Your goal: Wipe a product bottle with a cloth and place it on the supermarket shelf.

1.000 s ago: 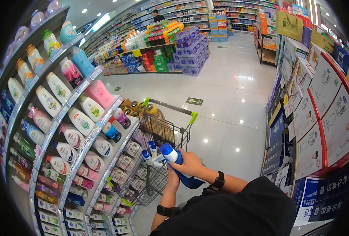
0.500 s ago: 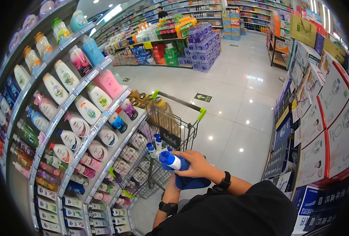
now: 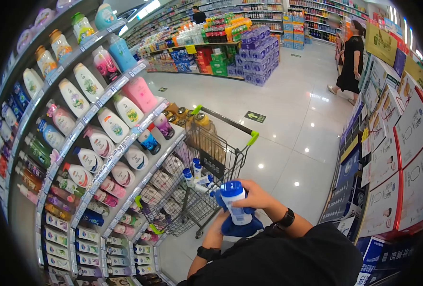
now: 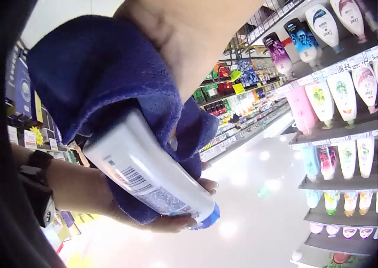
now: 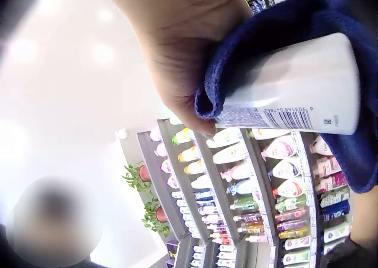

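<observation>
A white bottle with a blue cap (image 3: pixel 235 202) is partly wrapped in a dark blue cloth (image 3: pixel 242 229). My right hand (image 3: pixel 258 194) grips the bottle near its cap, thumb across the front. Lower down, my left hand (image 3: pixel 215 228) holds the cloth from the left, its fingers mostly hidden. In the left wrist view the white bottle (image 4: pixel 147 167) lies slanted, barcode showing, with the cloth (image 4: pixel 106 73) folded around its base. The right wrist view shows the bottle's base (image 5: pixel 331 85) projecting from the cloth (image 5: pixel 283 20), beside my right hand (image 5: pixel 183 49).
A wire shopping cart (image 3: pixel 183 209) with small blue-capped bottles (image 3: pixel 197 167) stands ahead, beside shelves of bottles (image 3: pixel 113 125) on the left. Stacked boxes (image 3: pixel 414 162) line the right. Another person (image 3: pixel 351 64) is in the aisle; drink packs (image 3: pixel 260 55) stand beyond.
The bottle has come closer to my body and tipped so its white front faces up. The cloth sits lower around it. A person in black has appeared at the right of the aisle.
</observation>
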A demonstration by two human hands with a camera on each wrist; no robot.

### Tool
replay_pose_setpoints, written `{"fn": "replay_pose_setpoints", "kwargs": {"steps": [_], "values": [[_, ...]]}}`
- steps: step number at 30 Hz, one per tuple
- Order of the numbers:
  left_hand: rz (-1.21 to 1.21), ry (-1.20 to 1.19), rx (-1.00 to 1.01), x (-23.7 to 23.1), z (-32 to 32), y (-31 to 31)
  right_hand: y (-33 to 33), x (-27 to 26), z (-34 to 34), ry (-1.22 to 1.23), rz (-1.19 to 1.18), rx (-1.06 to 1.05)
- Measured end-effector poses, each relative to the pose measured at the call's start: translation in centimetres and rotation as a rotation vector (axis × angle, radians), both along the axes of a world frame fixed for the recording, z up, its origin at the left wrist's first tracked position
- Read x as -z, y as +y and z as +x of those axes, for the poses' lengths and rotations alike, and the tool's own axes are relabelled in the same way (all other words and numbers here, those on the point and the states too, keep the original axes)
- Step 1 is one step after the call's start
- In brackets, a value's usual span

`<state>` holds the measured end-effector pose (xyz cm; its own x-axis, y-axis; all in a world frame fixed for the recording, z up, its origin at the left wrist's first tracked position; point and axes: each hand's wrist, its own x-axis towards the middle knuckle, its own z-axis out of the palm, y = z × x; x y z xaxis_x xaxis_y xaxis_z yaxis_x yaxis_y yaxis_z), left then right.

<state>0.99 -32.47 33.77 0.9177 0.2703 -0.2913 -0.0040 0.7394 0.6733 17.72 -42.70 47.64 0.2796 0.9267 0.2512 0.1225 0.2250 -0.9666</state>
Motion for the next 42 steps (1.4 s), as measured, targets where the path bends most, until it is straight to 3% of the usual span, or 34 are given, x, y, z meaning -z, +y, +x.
{"fn": "replay_pose_setpoints", "kwargs": {"steps": [4,9,14,18,20,23,27,30,33,36,42], "values": [[-0.063,0.099,-0.064,1.7,-3.3,-0.4,0.9,0.2,0.0,-0.118,0.208,-0.224],[-0.081,0.135,-0.131,1.8,-4.5,-0.4,1.5,-0.2,0.1,-0.153,0.233,-0.447],[-0.034,0.046,-0.196,-1.1,-3.5,0.1,2.1,0.6,1.5,-0.100,0.142,-0.235],[0.076,-0.037,-0.273,-5.1,-1.0,0.6,3.1,0.1,1.8,0.329,0.276,-0.160],[0.136,-0.056,-0.298,-6.5,0.0,0.7,3.3,-0.2,1.3,0.283,0.248,-0.053],[0.289,-0.043,-0.329,-8.2,1.2,0.0,3.8,0.1,-0.4,0.364,0.221,-0.058],[0.627,-0.021,-0.393,-10.2,2.6,-1.1,4.0,1.1,-1.3,0.266,0.102,-0.066],[0.627,0.056,-0.463,-9.9,2.8,-0.5,4.4,2.4,-1.4,0.215,0.180,-0.034],[0.691,0.050,-0.534,-10.3,3.2,-0.8,4.7,2.5,-1.4,0.006,0.234,0.063],[0.516,0.124,-0.575,-10.7,3.9,-1.0,4.5,2.3,-1.2,-0.059,0.160,0.130],[0.406,0.105,-0.569,-9.6,4.4,-0.7,4.7,3.6,-0.6,0.174,0.149,0.172]]}}
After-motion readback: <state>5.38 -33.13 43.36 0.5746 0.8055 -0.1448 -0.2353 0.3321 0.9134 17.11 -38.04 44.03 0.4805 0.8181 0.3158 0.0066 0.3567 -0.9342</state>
